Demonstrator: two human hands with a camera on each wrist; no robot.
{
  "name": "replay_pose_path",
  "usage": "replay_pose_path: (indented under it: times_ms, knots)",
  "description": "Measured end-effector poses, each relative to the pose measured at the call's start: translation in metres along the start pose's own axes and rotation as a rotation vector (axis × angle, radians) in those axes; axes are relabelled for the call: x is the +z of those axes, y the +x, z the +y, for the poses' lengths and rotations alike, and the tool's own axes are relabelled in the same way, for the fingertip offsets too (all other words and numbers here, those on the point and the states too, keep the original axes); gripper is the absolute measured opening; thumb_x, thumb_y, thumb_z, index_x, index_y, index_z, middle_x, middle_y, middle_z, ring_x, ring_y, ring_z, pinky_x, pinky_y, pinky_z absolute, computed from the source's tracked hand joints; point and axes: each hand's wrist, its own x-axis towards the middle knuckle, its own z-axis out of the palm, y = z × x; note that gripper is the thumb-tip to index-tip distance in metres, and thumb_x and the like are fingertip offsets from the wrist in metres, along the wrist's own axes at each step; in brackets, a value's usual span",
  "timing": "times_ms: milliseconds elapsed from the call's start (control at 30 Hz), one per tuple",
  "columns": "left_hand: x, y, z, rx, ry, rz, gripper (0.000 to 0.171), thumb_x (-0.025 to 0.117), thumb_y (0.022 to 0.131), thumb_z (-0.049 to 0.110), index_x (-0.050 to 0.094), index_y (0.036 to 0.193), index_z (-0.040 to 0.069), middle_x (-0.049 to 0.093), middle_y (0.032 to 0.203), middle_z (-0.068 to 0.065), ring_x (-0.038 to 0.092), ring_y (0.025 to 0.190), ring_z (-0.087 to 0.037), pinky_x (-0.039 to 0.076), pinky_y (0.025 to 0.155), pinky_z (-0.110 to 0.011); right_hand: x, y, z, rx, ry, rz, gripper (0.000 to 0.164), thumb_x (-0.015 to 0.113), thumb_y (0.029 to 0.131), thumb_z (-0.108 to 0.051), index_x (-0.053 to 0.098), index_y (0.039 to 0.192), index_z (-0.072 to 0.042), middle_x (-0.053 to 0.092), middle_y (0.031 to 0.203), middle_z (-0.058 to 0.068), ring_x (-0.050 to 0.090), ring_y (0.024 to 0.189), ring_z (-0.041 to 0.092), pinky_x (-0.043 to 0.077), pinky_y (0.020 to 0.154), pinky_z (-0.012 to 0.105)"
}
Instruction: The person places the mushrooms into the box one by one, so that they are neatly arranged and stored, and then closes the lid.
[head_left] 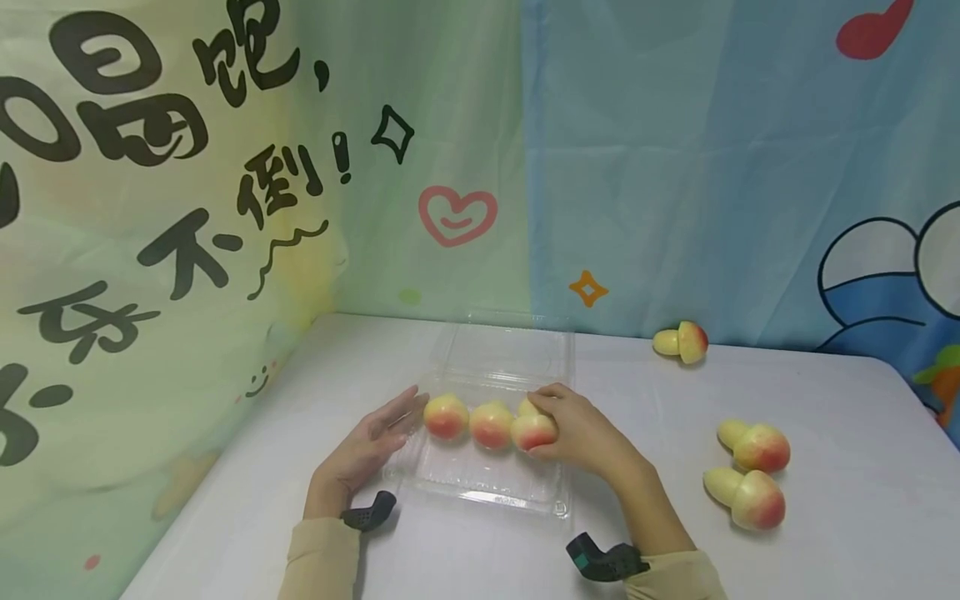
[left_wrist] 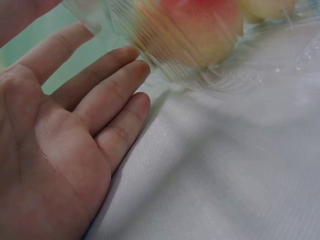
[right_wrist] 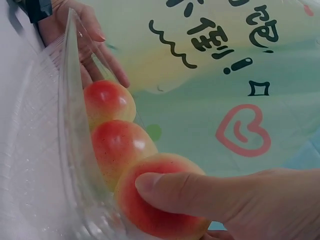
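Note:
A clear plastic clamshell box (head_left: 487, 493) lies opened on the table, its lid (head_left: 510, 350) laid back toward the curtain. Three red-and-yellow toy mushrooms stand in a row in it: the left mushroom (head_left: 446, 418), the middle mushroom (head_left: 492, 425) and the right mushroom (head_left: 534, 432). My right hand (head_left: 581, 429) grips the right mushroom, the thumb (right_wrist: 170, 192) pressed on its red cap in the right wrist view. At the box's left side is my left hand (head_left: 367, 446), its extended fingers (left_wrist: 112, 95) beside the clear wall and holding no mushroom.
Two more mushrooms lie on the table at the right, one mushroom (head_left: 757, 446) just behind the other mushroom (head_left: 753, 500). Another mushroom (head_left: 682, 342) lies by the back edge. A printed curtain (head_left: 637, 167) stands behind and along the left of the white table (head_left: 637, 392).

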Motion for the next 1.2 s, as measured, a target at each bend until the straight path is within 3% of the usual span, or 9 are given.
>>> replay_pose_path:
  times_ms: [533,867,1200]
  knots:
    - [-0.001,0.001,0.0,-0.011,0.024,0.016,0.077,0.06,0.089,0.007,0.017,0.152,0.008,0.025,0.157,-0.013,0.019,0.146,-0.03,0.0,0.117,-0.054,0.001,-0.002,-0.011,0.071,-0.033,-0.029,0.069,0.083,0.068,-0.012,0.055,0.13,0.002,0.055,0.134,0.016,0.047,0.129,0.034,0.036,0.11,0.047]
    - [0.0,0.001,0.0,-0.008,0.029,0.019,0.076,0.06,0.089,0.006,0.018,0.152,0.009,0.023,0.157,-0.014,0.017,0.146,-0.03,-0.001,0.117,-0.053,0.004,-0.003,-0.012,0.066,-0.065,-0.026,0.069,0.082,0.07,-0.012,0.054,0.131,0.002,0.054,0.13,0.012,0.053,0.12,0.032,0.042,0.104,0.046]
    - [0.001,0.001,-0.001,-0.024,0.006,0.031,0.077,0.061,0.088,0.007,0.018,0.152,0.01,0.024,0.157,-0.012,0.018,0.146,-0.029,-0.002,0.117,-0.054,0.004,-0.005,-0.016,0.105,-0.092,-0.016,0.065,0.082,0.068,-0.007,0.057,0.127,0.003,0.059,0.129,0.016,0.051,0.124,0.035,0.039,0.106,0.048]
